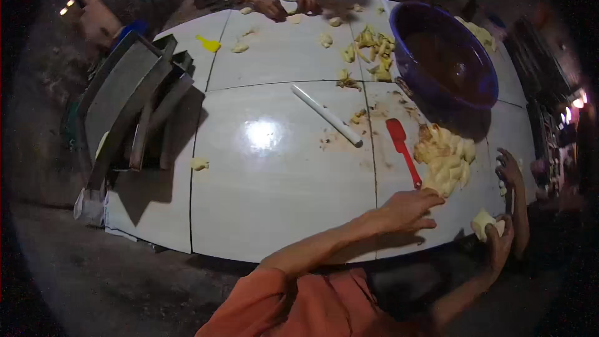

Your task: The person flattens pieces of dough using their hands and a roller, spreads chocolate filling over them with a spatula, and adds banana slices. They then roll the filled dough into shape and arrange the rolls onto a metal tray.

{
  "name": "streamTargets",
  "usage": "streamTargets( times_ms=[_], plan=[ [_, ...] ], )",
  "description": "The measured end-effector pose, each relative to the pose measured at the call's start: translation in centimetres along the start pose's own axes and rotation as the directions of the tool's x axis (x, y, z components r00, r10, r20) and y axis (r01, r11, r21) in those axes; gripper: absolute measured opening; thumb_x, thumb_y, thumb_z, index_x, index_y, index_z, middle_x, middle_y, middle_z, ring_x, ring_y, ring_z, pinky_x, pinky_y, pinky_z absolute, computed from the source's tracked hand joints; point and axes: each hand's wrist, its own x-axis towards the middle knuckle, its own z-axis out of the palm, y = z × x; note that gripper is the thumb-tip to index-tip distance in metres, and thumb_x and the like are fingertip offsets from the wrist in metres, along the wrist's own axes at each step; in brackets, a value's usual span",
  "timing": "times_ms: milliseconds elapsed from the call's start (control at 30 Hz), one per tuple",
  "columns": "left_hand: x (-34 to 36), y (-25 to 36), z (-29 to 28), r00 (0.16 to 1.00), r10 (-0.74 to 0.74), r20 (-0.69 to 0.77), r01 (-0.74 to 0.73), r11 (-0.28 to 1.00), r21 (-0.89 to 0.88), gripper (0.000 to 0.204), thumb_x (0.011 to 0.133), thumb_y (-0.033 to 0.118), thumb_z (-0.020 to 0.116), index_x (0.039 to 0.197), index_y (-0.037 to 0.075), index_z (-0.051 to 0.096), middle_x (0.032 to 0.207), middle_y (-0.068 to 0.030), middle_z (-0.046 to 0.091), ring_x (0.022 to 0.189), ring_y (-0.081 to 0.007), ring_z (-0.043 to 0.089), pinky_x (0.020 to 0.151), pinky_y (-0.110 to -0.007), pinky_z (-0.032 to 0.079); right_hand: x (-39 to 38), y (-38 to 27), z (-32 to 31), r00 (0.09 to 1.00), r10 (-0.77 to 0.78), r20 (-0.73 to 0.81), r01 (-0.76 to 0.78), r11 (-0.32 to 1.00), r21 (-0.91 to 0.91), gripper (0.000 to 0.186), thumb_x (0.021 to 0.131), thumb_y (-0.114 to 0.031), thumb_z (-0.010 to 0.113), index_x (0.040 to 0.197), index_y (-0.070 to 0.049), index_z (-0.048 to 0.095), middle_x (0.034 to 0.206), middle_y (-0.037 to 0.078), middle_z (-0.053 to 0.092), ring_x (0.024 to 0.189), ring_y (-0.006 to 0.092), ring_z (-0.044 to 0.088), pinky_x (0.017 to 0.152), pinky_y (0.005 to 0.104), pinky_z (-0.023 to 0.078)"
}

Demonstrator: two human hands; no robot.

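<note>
My left hand [405, 209] reaches over the near right part of the table, palm down. Its fingers are stretched out and the thumb stands apart; the fingertips are at the near edge of a pile of pale dough pieces [452, 171] with a brown filling smeared on the far side. My right hand [500, 242] grips a lump of pale dough [484, 223] just past the table's near right edge. Beside the pile lies a red spatula [402, 143], its handle end close to my left fingers.
A purple basin [399, 43] of brown filling stands far right. A white rolling pin [327, 115] lies mid-table. Metal trays [121, 87] are stacked left, near a yellow scraper [209, 43]. Another person's hands [271, 8] work dough opposite; another hand [510, 168] rests at right.
</note>
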Motion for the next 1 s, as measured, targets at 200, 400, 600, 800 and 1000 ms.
streamTargets(
  times_ms=[200, 400, 600, 800, 1000],
  plan=[
    [1.4, 3.5, -3.8, 0.964, -0.219, 0.149, 0.26, 0.674, -0.691, 0.095, 0.085, 0.03, 0.085, 0.16, 0.008, 0.032, 0.155, -0.014, 0.045, 0.131, -0.0266, 0.055, 0.102, -0.04, 0.053, 0.7, -9.3, 6.9, 0.881, -0.318, 0.349, 0.171, 0.904, 0.392, 0.044, 0.073, -0.011, 0.076, 0.114, -0.003, 0.063, 0.109, 0.008, 0.064, 0.101, 0.0198, 0.064, 0.096, 0.0354, 0.054],
    [-6.7, -0.2, -9.7, 0.788, -0.604, -0.12, 0.282, 0.527, -0.802, 0.046, 0.091, 0.023, 0.08, 0.13, 0.005, 0.063, 0.108, -0.0081, 0.071, 0.092, -0.0153, 0.07, 0.076, -0.03, 0.061, 0.2, -13.0, 22.8, 0.764, -0.19, 0.616, -0.086, 0.917, 0.39, 0.044, 0.083, -0.016, 0.082, 0.122, -0.003, 0.065, 0.106, 0.007, 0.068, 0.098, 0.0165, 0.065, 0.09, 0.0329, 0.054],
    [-17.8, -0.9, -13.6, 0.454, -0.786, -0.419, 0.185, 0.543, -0.819, 0.034, 0.091, 0.024, 0.08, 0.116, 0.005, 0.069, 0.096, -0.0048, 0.071, 0.078, -0.0129, 0.07, 0.067, -0.026, 0.061, -1.6, -13.3, 34.7, 0.633, -0.207, 0.746, -0.269, 0.845, 0.462, 0.033, 0.088, -0.015, 0.074, 0.119, -0.006, 0.065, 0.096, 0.003, 0.065, 0.085, 0.0127, 0.063, 0.076, 0.0286, 0.055],
    [-23.2, -0.5, -16.2, 0.293, -0.788, -0.541, 0.206, 0.605, -0.769, 0.052, 0.09, 0.031, 0.082, 0.13, 0.002, 0.064, 0.104, -0.0071, 0.07, 0.093, -0.0154, 0.069, 0.079, -0.032, 0.061, -4.8, -15.9, 42.2, 0.377, -0.254, 0.89, 0.025, 0.964, 0.265, 0.038, 0.085, -0.021, 0.076, 0.116, -0.003, 0.065, 0.094, 0.003, 0.064, 0.08, 0.0128, 0.06, 0.071, 0.0278, 0.051],
    [-25.6, -1.4, -17.4, 0.354, -0.368, -0.86, 0.794, 0.604, 0.068, 0.113, 0.078, 0.03, 0.085, 0.163, 0.005, 0.016, 0.164, -0.032, 0.02, 0.151, -0.0422, 0.028, 0.119, -0.054, 0.031, -5.8, -15.5, 46.7, 0.429, -0.231, 0.873, 0.068, 0.972, 0.224, 0.028, 0.082, -0.014, 0.064, 0.106, 0.001, 0.066, 0.082, 0.004, 0.062, 0.069, 0.0111, 0.055, 0.059, 0.029, 0.045]
  ],
)
